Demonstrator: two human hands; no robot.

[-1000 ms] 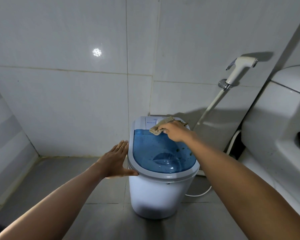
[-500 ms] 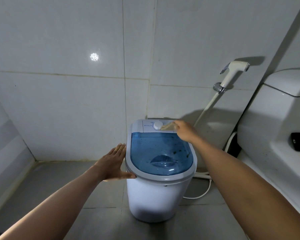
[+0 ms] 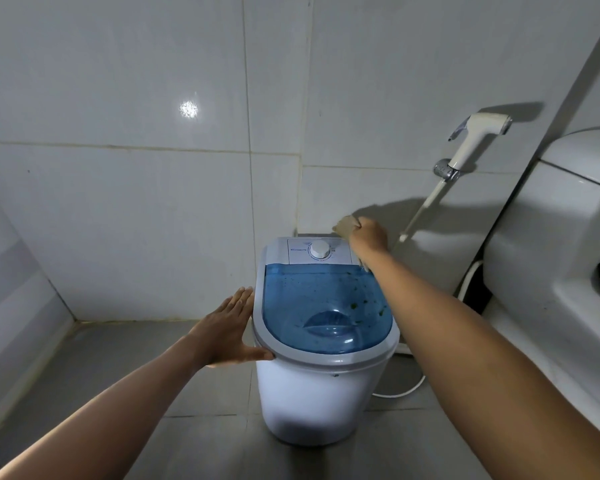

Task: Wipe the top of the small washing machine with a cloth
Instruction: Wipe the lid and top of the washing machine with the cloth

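A small white washing machine [image 3: 312, 396] stands on the grey tiled floor against the wall. Its lid [image 3: 323, 306] is clear blue with dark specks, and a white dial [image 3: 320, 250] sits on the rear control panel. My right hand [image 3: 368, 237] is at the machine's back right corner, closed on a bunched beige cloth [image 3: 346, 226] that pokes out to the left of my fingers. My left hand [image 3: 227, 330] lies flat and open against the machine's left rim, thumb on the front edge.
A white toilet and cistern [image 3: 548, 258] fill the right side. A bidet sprayer [image 3: 478, 136] hangs on the wall with its hose running down behind the machine. A white cord [image 3: 413, 386] lies on the floor. Tiled walls close in behind and to the left.
My right hand has carried the cloth from the front of the control panel, across the dial, to the back right corner. My left hand has stayed on the left rim.
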